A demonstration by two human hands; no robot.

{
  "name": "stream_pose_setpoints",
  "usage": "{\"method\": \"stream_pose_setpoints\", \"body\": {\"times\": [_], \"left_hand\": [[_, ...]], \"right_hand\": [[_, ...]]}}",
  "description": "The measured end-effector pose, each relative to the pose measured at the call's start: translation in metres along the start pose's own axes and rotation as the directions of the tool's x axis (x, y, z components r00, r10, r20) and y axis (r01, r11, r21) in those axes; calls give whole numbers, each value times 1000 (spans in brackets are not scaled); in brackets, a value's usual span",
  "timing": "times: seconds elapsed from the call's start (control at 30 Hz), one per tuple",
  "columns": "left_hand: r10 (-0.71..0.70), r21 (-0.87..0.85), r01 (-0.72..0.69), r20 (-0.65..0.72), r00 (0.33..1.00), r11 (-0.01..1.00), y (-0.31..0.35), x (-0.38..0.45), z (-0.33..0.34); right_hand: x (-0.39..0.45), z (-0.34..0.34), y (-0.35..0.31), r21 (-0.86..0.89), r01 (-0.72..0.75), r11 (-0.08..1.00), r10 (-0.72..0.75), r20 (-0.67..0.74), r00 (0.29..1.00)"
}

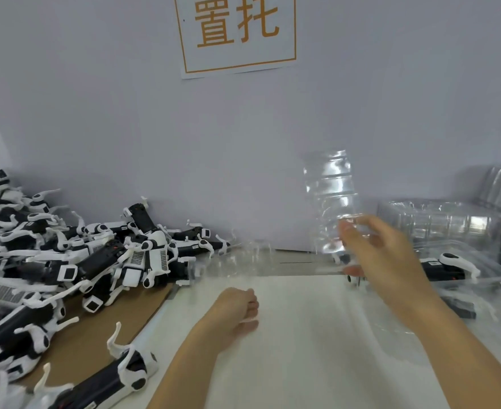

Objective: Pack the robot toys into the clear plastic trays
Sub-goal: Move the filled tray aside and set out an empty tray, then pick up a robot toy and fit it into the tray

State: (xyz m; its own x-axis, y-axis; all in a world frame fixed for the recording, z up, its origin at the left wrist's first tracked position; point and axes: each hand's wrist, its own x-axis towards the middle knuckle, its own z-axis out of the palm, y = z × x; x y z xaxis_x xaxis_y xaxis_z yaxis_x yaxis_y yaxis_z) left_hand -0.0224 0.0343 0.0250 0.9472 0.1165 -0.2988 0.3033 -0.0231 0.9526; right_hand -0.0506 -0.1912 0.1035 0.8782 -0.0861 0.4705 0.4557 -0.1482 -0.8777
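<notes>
My right hand (387,261) pinches the lower edge of a clear plastic tray (331,196) and holds it upright above the table, in front of the wall. My left hand (239,309) rests on the white table top (302,349) with its fingers curled under; I see nothing in it. A big pile of black-and-white robot toys (66,261) lies on the left, and one more toy (116,376) lies near the front edge. Behind my right hand, another robot toy (446,265) sits in a clear tray (479,278).
Stacks of clear trays (449,219) stand at the back right against the wall. Brown cardboard (95,329) lies under the toy pile. A paper sign (237,33) with orange characters hangs on the grey wall. The image is blurred around both hands.
</notes>
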Motion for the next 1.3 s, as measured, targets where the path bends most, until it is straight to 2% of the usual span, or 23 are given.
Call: {"method": "stream_pose_setpoints", "body": {"times": [0.03,0.07,0.13,0.2,0.27,0.33,0.4,0.43,0.47,0.53,0.6,0.67,0.73,0.8,0.87,0.93,0.97,1.03,1.1,1.13,1.2,1.27,1.3], "left_hand": [[36,228,-39,15,999,973,7,-5,-3],[64,452,-79,49,997,888,16,-12,-8],[57,781,-145,139,989,607,34,-26,-25],[29,931,-108,104,994,350,47,-35,-51],[112,964,58,-90,990,260,50,-41,-86],[193,921,264,-326,926,288,49,-43,-120],[94,881,400,-434,896,254,46,-46,-143],[44,877,419,-440,897,234,44,-48,-147],[19,877,418,-434,901,236,41,-50,-146],[19,885,368,-389,921,287,33,-50,-141],[44,864,302,-348,937,403,25,-45,-136],[67,833,235,-309,949,501,28,-50,-128],[177,757,111,-288,941,644,44,-57,-123],[383,672,-92,-299,874,734,65,-69,-114],[630,610,-365,-297,718,703,86,-81,-96],[770,419,-649,-276,575,635,100,-92,-69],[802,273,-755,-250,543,596,103,-95,-55],[848,2,-853,-105,520,523,101,-98,-27],[848,-119,-841,133,513,528,90,-95,-1],[811,-138,-814,275,516,565,84,-94,11],[722,-152,-762,476,502,630,71,-87,28],[705,-175,-738,500,504,652,63,-78,34],[705,-166,-728,461,540,665,61,-73,35]], "right_hand": [[-1,0,0,-24,-19,1000,21,82,996],[-1,0,1,-78,-31,996,44,176,983],[-2,-4,1,-231,-10,973,97,365,926],[-4,-8,-2,-376,48,925,156,493,856],[-8,-7,-3,-514,87,854,248,547,800],[-13,-2,-1,-651,103,752,367,542,756],[-18,5,3,-726,112,678,467,543,697],[-19,8,4,-720,103,687,484,558,674],[-20,10,4,-690,84,719,474,576,666],[-19,11,4,-626,55,778,415,577,704],[-17,9,4,-603,58,796,356,544,760],[-16,8,7,-588,60,806,332,535,777],[-17,11,9,-563,62,824,309,538,784],[-17,17,9,-512,73,856,241,521,819],[-17,28,7,-379,30,925,176,495,851],[-22,40,0,-134,-193,972,235,496,836],[-24,46,-4,24,-368,930,304,513,802],[-24,51,-10,272,-616,739,372,597,710],[-21,47,-13,427,-695,578,304,678,669],[-19,42,-14,495,-688,531,259,678,688],[-14,29,-12,572,-611,547,250,585,771],[-9,15,-6,530,-540,654,331,441,834],[-7,8,-4,490,-519,700,369,375,851]]}}
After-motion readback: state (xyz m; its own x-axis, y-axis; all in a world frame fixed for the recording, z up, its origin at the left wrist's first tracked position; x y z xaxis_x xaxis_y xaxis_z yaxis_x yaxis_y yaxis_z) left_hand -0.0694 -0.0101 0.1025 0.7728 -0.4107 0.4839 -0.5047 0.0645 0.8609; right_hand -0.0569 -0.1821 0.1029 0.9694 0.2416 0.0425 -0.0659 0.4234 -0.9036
